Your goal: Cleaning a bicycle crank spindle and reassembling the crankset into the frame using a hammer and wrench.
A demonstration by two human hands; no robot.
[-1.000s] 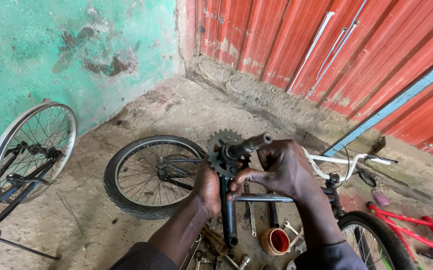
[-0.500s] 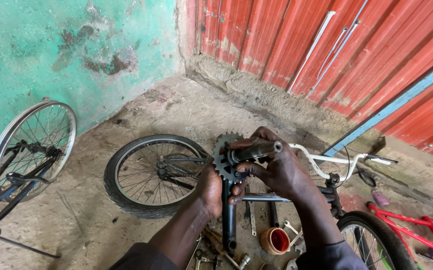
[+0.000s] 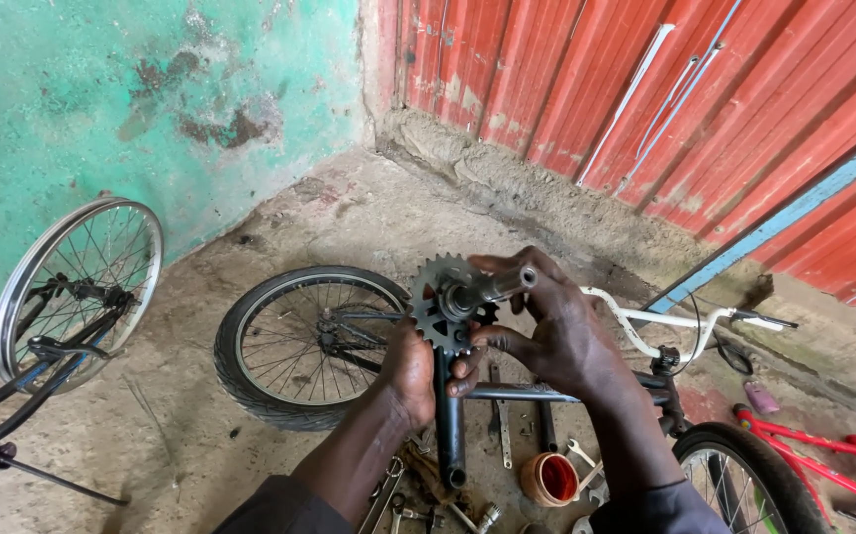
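- Centre of view: a toothed chainring on its dark crank arm, held up above the concrete floor, the arm hanging straight down and a metal spindle poking out to the right.
- The left hand is wrapped around the crank arm just under the chainring, fingers curled tight on it.
- The right hand comes in from the right: thumb and fingers pinch around the spindle's base, one fingertip laid along its top.
- Directly behind the chainring, a bicycle lies flat, its black-tyred wheel to the left of the hands and white handlebars to the right.
- Below the hands, an orange cup sits on the floor among loose spanners and bolts.
- Far left, a second wheel with a shiny rim stands by the green wall.
- Bottom right, a red bike frame; red corrugated sheeting runs behind.
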